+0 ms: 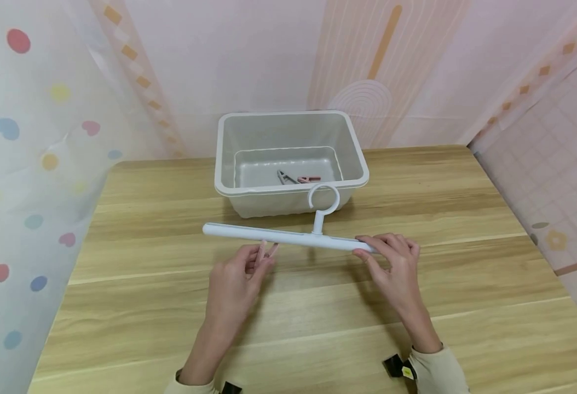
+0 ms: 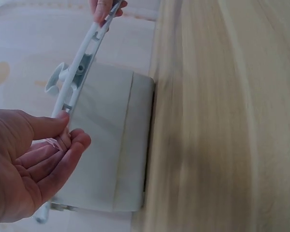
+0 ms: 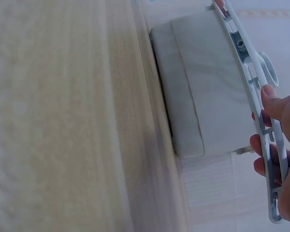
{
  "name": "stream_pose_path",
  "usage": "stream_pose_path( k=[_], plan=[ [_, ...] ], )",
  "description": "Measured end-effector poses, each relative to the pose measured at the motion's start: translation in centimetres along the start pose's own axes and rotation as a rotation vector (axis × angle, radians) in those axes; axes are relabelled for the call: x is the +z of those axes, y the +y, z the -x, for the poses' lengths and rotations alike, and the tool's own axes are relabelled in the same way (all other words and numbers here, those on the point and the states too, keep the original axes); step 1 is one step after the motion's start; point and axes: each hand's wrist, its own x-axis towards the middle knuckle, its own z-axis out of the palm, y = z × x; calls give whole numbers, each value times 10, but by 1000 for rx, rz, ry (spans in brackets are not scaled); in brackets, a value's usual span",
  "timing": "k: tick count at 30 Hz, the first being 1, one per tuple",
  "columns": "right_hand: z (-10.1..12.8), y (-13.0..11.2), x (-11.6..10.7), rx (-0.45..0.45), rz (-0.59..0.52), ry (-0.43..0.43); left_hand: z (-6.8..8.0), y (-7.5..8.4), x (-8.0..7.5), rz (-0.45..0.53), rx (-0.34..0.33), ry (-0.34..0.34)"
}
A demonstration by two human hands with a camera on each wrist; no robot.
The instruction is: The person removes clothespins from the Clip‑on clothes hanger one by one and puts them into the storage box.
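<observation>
White hanger bar, pale grey bin, pink clip, light wood-grain table.

front: bin blocks, hanger bar across | near table: open | sides: bare wood

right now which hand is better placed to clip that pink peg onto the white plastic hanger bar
Left, probably. The left hand pinches the pink plastic clothes peg right beneath the white plastic hanger bar, while the right hand grips the bar's end, steadying it.
</observation>
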Motion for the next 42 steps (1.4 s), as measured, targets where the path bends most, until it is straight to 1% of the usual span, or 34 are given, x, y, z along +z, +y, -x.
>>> stream_pose_path(
  k=[5,9,13,19,21,24,26,28,32,35,37,39,42],
  plan=[
    [-2,1,0,-11,2,0,-1,4,-2,-88,57,28],
    [-3,-1,0,-6,0,5,-2,6,-3,-116,114,69],
    [-4,-2,0,0,-1,8,-1,4,1,-68,141,118],
    [-4,-3,2,11,-25,10,0,-2,9,80,177,187],
    [-4,-2,2,9,-34,13,0,-3,11,105,188,206],
    [-4,-2,2,13,-40,10,0,-3,12,115,199,225],
    [-5,-2,3,12,-35,10,-1,-2,12,95,215,230],
    [-5,-2,3,10,-30,8,0,-2,11,50,238,235],
    [-5,-3,3,4,-11,7,0,0,10,-88,287,243],
    [-5,-3,3,10,11,-2,-1,2,8,-180,291,231],
    [-5,-3,2,16,22,-9,-1,4,7,-221,284,217],
    [-4,-3,2,19,28,-14,-1,6,7,-244,275,206],
    [-4,-3,3,10,25,-2,-1,9,7,-259,281,211]
  ],
)
